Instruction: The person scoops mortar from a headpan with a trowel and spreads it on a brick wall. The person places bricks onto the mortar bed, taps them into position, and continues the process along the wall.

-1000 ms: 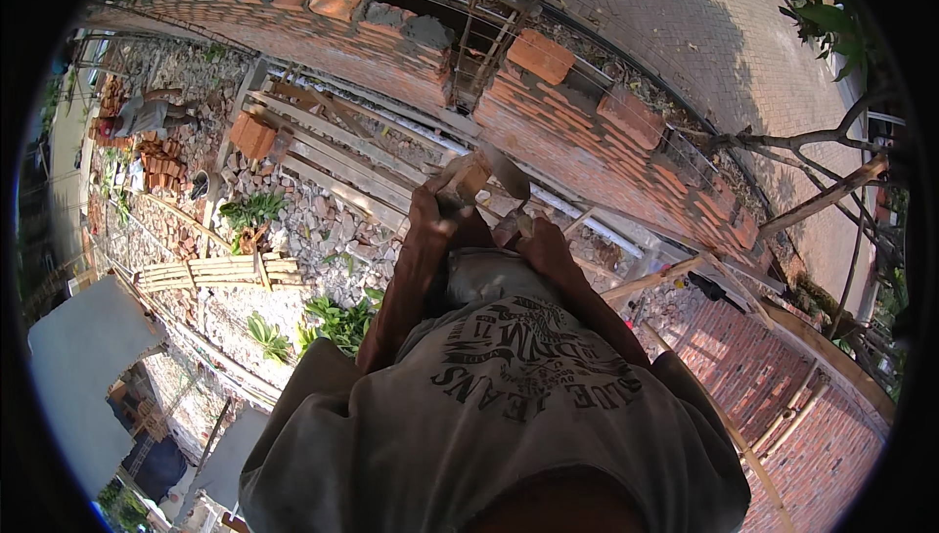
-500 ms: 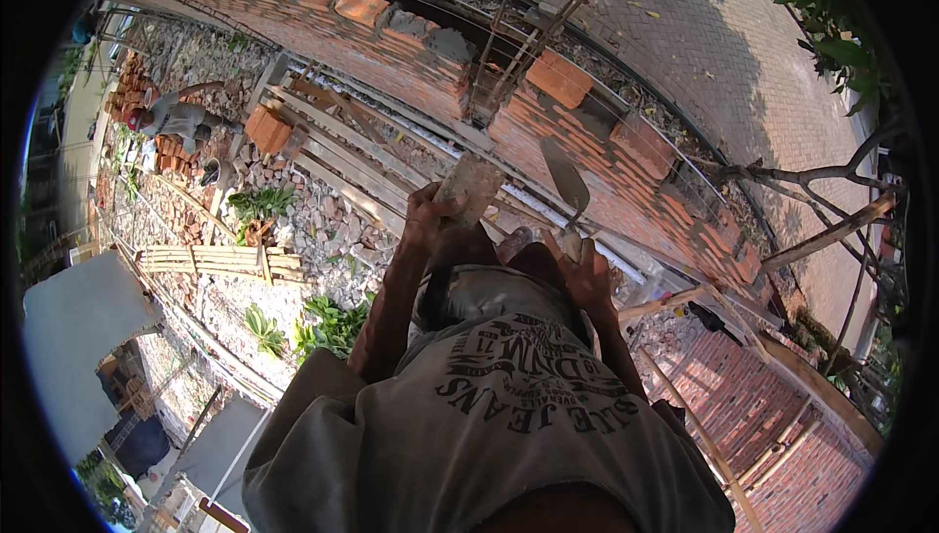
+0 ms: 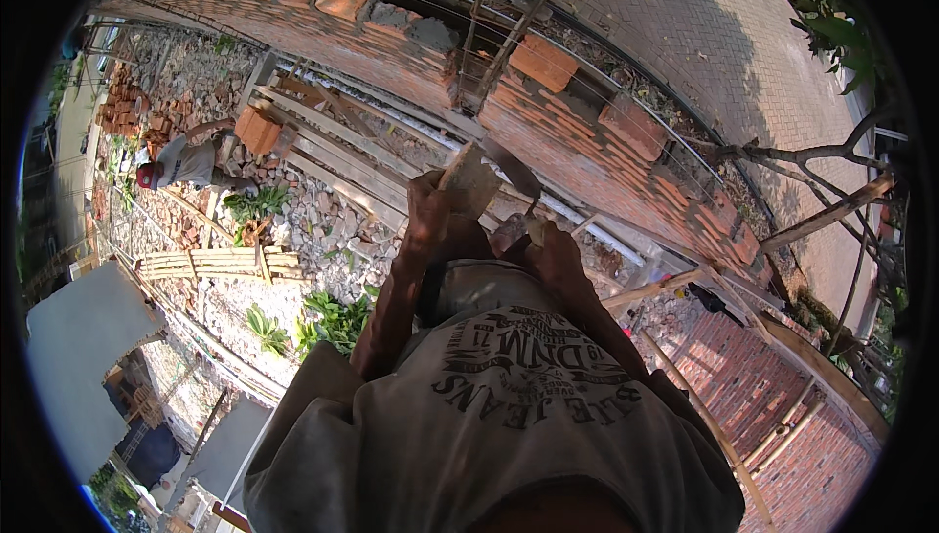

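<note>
My left hand (image 3: 427,208) is closed round a brick (image 3: 470,186), its face dusty and greyish-tan, held tilted up in front of my legs. In my right hand (image 3: 559,257) is the pale handle of a trowel (image 3: 514,169). The trowel's dark metal blade points up and left, close beside the brick's right edge; whether they touch I cannot tell. Beyond both hands runs a brick wall (image 3: 558,147) with mortar between its courses. On its top sit an orange brick (image 3: 544,63) and, farther right, another brick (image 3: 633,127), with a gap between them.
Wooden planks (image 3: 342,169) lie left of my hands, bearing a stack of bricks (image 3: 258,130). A person (image 3: 186,161) bends over rubble at the far left. Bamboo poles (image 3: 220,265) and leafy plants (image 3: 333,323) lie nearer. Upright sticks (image 3: 523,24) and branches (image 3: 831,176) stand by the wall.
My right hand has brought the trowel left, toward the brick. The brick in my left hand has tipped more upright. The person at left has shifted, with an arm stretched toward the brick stack.
</note>
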A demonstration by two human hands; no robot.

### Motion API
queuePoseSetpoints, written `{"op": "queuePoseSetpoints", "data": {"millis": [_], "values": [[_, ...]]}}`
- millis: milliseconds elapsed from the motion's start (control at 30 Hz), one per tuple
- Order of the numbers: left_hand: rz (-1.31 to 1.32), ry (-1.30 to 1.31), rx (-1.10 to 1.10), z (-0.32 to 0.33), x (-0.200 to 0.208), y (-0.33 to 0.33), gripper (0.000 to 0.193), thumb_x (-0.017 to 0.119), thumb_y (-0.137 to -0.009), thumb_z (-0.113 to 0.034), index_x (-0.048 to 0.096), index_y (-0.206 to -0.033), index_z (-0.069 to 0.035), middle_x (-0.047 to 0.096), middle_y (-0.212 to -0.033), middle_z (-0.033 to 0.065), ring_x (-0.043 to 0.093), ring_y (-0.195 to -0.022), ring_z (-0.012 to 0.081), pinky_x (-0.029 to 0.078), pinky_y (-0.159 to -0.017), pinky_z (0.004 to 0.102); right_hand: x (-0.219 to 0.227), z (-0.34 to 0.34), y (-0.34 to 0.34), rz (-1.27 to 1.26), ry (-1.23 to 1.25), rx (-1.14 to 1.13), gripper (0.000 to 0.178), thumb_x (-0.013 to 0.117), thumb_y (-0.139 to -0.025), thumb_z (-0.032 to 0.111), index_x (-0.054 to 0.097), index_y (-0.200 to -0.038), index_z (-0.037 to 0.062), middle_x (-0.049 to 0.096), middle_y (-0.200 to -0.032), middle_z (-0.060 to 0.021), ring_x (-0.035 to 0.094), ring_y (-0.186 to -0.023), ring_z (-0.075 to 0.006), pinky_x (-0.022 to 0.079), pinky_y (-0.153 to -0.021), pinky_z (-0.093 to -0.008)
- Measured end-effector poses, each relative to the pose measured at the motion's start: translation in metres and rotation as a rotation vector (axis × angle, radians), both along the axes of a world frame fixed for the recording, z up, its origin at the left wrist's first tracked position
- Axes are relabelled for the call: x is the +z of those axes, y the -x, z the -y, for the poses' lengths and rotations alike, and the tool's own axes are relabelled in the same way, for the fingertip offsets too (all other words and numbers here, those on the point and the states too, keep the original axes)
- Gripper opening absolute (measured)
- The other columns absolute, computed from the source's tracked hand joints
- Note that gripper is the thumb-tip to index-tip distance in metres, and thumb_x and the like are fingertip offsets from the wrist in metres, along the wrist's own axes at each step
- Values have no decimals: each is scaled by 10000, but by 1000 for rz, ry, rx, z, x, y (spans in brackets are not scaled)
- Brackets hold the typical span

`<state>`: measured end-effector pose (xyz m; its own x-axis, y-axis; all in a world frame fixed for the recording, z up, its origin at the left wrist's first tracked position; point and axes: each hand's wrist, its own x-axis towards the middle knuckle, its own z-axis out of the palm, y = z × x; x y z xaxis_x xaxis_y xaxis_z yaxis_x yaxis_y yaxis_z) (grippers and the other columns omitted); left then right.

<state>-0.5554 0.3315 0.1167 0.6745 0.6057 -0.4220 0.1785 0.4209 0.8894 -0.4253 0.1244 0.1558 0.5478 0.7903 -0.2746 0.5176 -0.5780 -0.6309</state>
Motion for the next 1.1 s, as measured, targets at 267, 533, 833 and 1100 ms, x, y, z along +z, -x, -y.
{"op": "queuePoseSetpoints", "data": {"millis": [267, 533, 833, 1100], "values": [[-80, -80, 3, -23, 10, -35, 285, 677, -615, -142, 661, -799, 75, 632, -681, 93, 565, -599, 150, 486, -587, 307, 93, -26, -22, 33, -306, -418, 304, 695, -821, 103, 500, -1007, -37, 626, -730, -164, 643, -658, -265, 512, -613, -353], [-75, 91, -88, -11, -5, -23, 345, 660, -678, -112, 667, -950, 100, 672, -796, 102, 627, -648, 149, 516, -609, 275, 66, -27, -6, -61, -132, -74, 275, 653, -822, 102, 485, -980, -47, 645, -786, -190, 673, -769, -342, 520, -682, -420], [34, 55, -34, -13, -19, -18, 370, 631, -764, -116, 608, -1062, 101, 670, -903, 132, 652, -761, 214, 541, -709, 307, 22, 18, -11, 54, -236, -349, 305, 657, -834, 133, 483, -987, -66, 641, -766, -217, 648, -636, -355, 490, -550, -419], [147, 215, 77, 13, -29, 25, 451, 653, -862, -198, 511, -1200, 64, 641, -1067, 154, 652, -974, 289, 556, -838, 405, 7, 54, -16, -714, 11, -583, 653, 627, -841, 105, 329, -1406, -30, 566, -670, -60, 498, -454, -118, 417, -409, -294]]}}
